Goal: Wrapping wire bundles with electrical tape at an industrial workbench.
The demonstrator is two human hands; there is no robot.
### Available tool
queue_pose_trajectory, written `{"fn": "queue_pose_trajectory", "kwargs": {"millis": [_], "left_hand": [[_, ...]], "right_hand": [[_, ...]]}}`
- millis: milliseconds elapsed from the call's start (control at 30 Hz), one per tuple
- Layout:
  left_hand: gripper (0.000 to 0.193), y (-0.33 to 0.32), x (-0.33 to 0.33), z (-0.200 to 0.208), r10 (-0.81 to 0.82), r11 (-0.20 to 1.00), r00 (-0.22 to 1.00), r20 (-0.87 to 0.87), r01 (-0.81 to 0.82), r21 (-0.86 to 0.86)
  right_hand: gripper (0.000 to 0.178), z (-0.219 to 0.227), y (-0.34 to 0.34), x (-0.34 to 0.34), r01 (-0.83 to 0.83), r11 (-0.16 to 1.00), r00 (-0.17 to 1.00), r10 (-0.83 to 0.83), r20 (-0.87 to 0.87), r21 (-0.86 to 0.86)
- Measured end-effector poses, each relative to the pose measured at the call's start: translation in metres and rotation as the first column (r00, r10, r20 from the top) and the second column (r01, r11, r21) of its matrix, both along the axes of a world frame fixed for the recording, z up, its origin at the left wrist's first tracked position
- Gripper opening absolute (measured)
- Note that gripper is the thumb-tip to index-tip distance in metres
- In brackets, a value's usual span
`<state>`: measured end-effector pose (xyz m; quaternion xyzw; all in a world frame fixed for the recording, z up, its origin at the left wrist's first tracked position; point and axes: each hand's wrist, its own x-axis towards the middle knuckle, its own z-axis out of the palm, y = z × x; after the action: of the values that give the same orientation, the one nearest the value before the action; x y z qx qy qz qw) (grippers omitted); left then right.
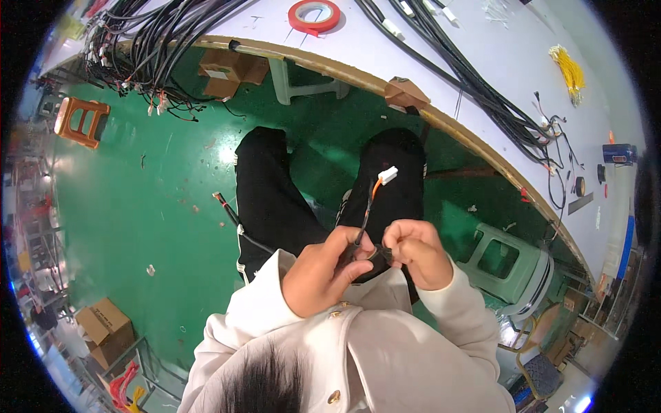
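Observation:
Above my lap, my left hand (326, 272) is closed around a black wire cable (359, 238). Orange and dark wires come out of its top and end in a white plug connector (387, 175), over my right thigh. A black cable with a red-tipped end (237, 224) sticks out to the left behind that hand. Close beside, my right hand (417, 253) pinches a dark strip, which looks like black tape (386, 254). A small ring shape, perhaps its roll, shows between the fingers of both hands; most of it is hidden.
A white table (427, 55) curves ahead, bearing black cable bundles (475, 89), a red tape roll (314, 16) and yellow wires (568, 74). More cables (162, 48) hang over its left edge. Stools stand left (81, 122) and right (502, 261); a cardboard box (103, 327) lies lower left.

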<state>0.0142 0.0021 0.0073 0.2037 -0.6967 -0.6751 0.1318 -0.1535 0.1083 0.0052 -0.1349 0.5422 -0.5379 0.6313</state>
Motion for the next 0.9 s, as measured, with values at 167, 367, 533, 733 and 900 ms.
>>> {"fn": "queue_pose_trajectory", "kwargs": {"millis": [167,367,533,733,900], "left_hand": [[0.031,-0.008,0.002,0.0,-0.029,0.952,0.998,0.056,0.01,0.305],[0.039,-0.007,-0.002,-0.005,0.174,0.833,0.985,0.016,-0.156,0.531],[0.044,-0.003,-0.006,-0.007,0.19,0.814,0.982,-0.012,-0.151,0.561],[0.038,-0.016,-0.007,-0.004,0.085,0.918,0.996,0.034,-0.091,0.386],[0.017,-0.022,-0.008,-0.013,0.011,0.998,0.999,-0.031,-0.013,-0.063]], "right_hand": [[0.008,-0.009,-0.001,0.004,0.059,0.996,0.973,-0.073,0.22,0.07],[0.034,-0.021,0.007,0.045,0.349,0.885,0.905,-0.404,-0.136,-0.307],[0.046,-0.034,0.009,0.054,0.223,0.876,0.93,-0.323,-0.174,-0.428],[0.029,-0.018,0.011,0.04,-0.08,0.925,0.673,-0.225,-0.705,-0.372],[0.029,-0.012,0.014,0.039,-0.073,0.935,0.795,-0.155,-0.586,-0.346]]}}
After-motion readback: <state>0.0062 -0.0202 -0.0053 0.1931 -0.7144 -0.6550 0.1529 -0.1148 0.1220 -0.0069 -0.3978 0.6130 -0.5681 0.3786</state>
